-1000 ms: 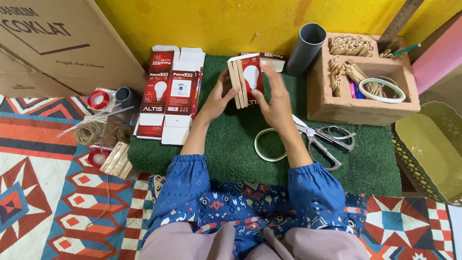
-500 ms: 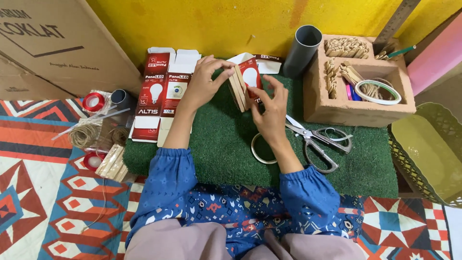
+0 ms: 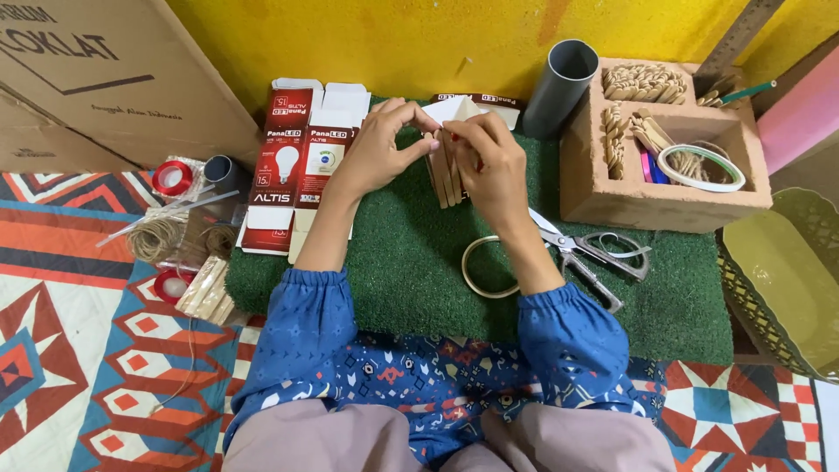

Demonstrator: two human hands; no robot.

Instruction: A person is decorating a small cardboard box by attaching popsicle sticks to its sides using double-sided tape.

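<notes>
A small upright box clad in pale wooden craft sticks [image 3: 447,170], with a white cardboard flap showing at its top, is held on the green artificial-grass mat [image 3: 411,262] near the mat's far edge, just in front of the yellow wall. The left hand [image 3: 377,144] is curled over the top left of it, fingertips pinched at the flap; the right hand [image 3: 489,162] is closed around its right side, thumb and fingers pressed to the sticks. Both grips are thus clenched on the same piece, though how firmly the sticks are fixed to the card cannot be told from this angle.

Several risks can be judged from this. If the sticks are only freshly glued, pressure from the right hand's grip could shift or loosen them. The thin flap could be creased or torn by the pinching fingertips. The grey plastic pipe [image 3: 559,87] leaning just beside the box could be toppled by a nudge of the right hand. The steel scissors [image 3: 594,253] and the pale tape ring [image 3: 489,267] lie close under the right forearm and could be swept across the mat. The flattened red-and-white bulb carton [image 3: 293,166] lies just left of the left arm.
</notes>
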